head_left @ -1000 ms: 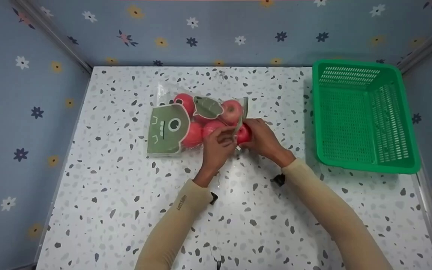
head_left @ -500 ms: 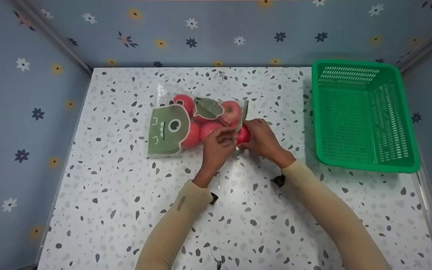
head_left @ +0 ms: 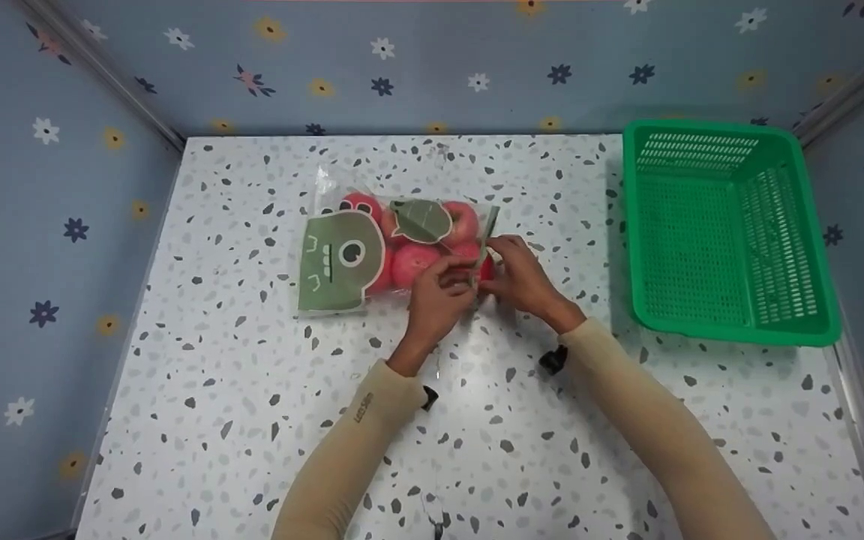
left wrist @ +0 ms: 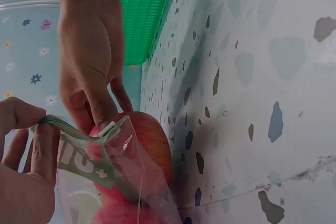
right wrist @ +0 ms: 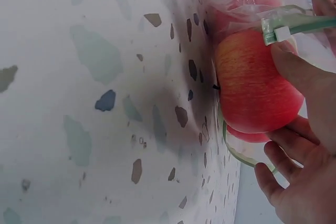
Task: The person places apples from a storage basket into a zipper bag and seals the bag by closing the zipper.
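Observation:
A clear zip bag (head_left: 338,281) with a green monster print lies on the speckled table, several red apples (head_left: 415,262) inside it. At its right end, my left hand (head_left: 436,304) pinches the green zip edge (left wrist: 68,127) between thumb and fingers. My right hand (head_left: 526,281) holds a red-and-yellow apple (right wrist: 257,82) at the bag's mouth, thumb above and fingers below. Part of that apple is under the clear film in the left wrist view. The white zip slider (right wrist: 282,33) sits by the right thumb.
A green plastic basket (head_left: 634,240) stands at the table's right side, with no items in it. Flower-patterned walls (head_left: 432,90) border the table (head_left: 252,420) at the back and on both sides.
My right hand has shifted slightly left, pushing the apple further under the bag's edge. The apples inside have shifted, and the bag's right end now lies over more of the held apple.

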Available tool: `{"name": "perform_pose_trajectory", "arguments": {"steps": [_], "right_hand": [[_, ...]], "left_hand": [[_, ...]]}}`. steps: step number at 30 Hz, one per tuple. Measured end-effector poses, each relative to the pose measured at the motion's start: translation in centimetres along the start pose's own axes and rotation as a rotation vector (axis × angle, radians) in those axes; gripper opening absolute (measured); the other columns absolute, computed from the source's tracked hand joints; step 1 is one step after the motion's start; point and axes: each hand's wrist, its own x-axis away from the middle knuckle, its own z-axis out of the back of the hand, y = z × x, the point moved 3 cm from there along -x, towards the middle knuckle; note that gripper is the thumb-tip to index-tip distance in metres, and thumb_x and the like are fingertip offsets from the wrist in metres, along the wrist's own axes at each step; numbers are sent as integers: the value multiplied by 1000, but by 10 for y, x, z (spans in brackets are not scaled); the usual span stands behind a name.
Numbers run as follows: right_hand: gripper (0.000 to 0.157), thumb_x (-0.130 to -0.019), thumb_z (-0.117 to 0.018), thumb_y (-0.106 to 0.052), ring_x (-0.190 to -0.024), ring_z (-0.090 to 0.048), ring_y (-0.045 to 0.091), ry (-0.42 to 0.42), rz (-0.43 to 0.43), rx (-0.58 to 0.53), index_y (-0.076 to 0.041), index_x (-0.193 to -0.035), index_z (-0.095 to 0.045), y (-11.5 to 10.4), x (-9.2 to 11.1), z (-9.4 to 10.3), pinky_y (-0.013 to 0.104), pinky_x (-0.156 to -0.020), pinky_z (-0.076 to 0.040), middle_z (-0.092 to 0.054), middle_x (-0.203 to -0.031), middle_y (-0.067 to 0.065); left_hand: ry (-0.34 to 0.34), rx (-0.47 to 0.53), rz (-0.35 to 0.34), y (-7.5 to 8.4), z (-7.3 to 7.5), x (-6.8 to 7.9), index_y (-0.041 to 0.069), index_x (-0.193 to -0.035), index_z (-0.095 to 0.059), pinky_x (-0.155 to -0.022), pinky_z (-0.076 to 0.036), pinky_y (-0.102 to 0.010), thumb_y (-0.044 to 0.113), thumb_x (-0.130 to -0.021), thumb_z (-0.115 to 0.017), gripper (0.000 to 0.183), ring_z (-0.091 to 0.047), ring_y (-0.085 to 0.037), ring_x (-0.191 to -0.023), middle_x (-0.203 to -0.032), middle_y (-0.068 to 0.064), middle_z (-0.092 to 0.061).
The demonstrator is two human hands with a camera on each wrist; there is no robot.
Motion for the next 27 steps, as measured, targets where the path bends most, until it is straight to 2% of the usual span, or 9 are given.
{"name": "perform_pose_trajectory", "arguments": {"steps": [10, 20, 27], "right_hand": [[64, -89, -82, -2, -140, -46, 38, -26, -34, -119, 4, -147, -56, 3, -6, -3, 53, -117, -40, -56, -146, 25], [59, -92, -78, 0, -142, -45, 39, -48, 19, -169, 6, -147, -57, 0, -9, -5, 51, -121, -36, -57, -149, 25], [51, -91, -75, 4, -140, -53, 37, -49, 18, -283, 8, -140, -62, -1, -15, -6, 51, -118, -40, -63, -142, 24]], "left_hand": [[-9, -26, 21, 1, 1, 1, -7, -123, -69, -82, -61, -29, -10, -86, -71, 38, -73, -27, -103, -119, -20, -73], [-22, 2, 21, 3, 0, 0, -6, -124, -71, -79, -58, -24, -12, -84, -70, 40, -72, -27, -104, -117, -21, -72], [-46, 27, 11, 3, -2, -1, -9, -124, -69, -76, -57, -22, -15, -84, -66, 41, -72, -29, -102, -116, -24, -72]]}}
